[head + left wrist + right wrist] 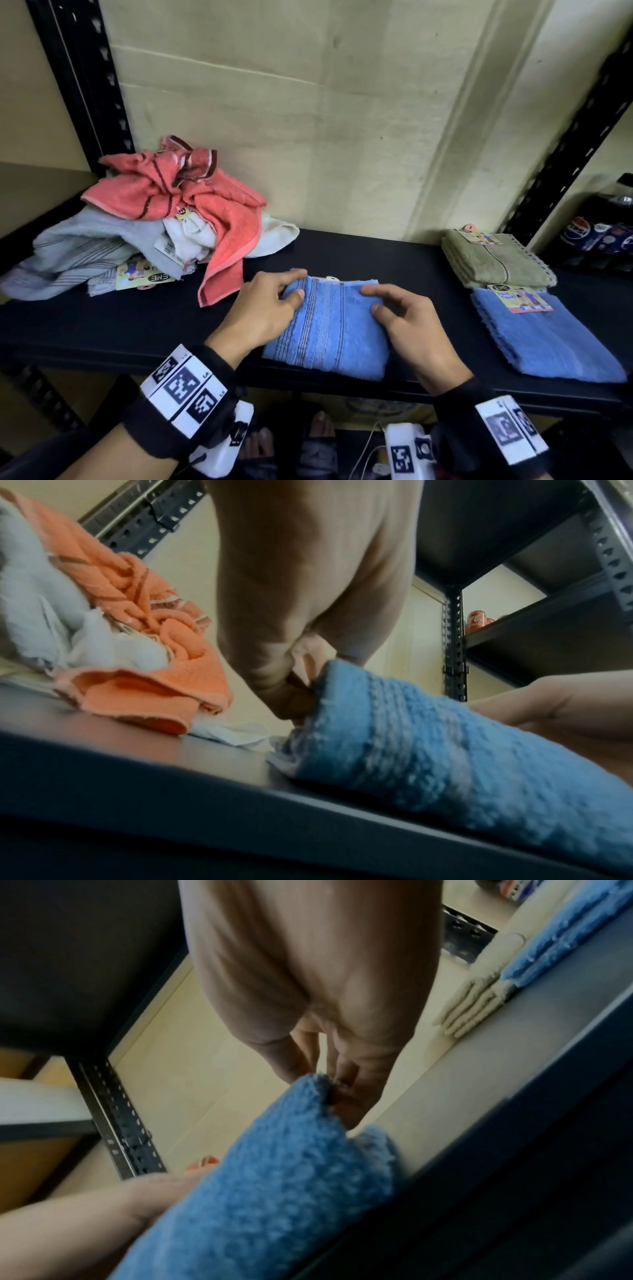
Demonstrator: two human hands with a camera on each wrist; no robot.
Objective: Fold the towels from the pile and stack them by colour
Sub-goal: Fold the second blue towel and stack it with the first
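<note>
blue towel (329,329) lies folded on the dark shelf (102,325), directly under both hands, its near edge at the shelf lip. left hand (263,311) pinches the far-left corner: thumb on top, fingers curled round the edge, as the left wrist view shows. right hand (407,329) sits over the far-right part; the right wrist view shows its fingertips nipping the upper layer's edge, so both hands are clamped on the same towel.

handling, as a judgement: terry cloth, soft, light, limp. no stiffness of its own, so layers will slide apart if lifted from one point. not fragile, not slippery; pile grips skin well. the woven stripe band, just right of the left thumb, looks denser and should hold a crease better than the plain field. best hold: two corners of one edge, all layers pinched together, or flat palms under the fold.

outward of the right hand, a folded blue stack (544,339) with a paper label, and behind it a folded olive stack (493,263). outward of the left hand, the unfolded pile (147,219): coral, grey, white. likely destination is the blue stack.
</note>
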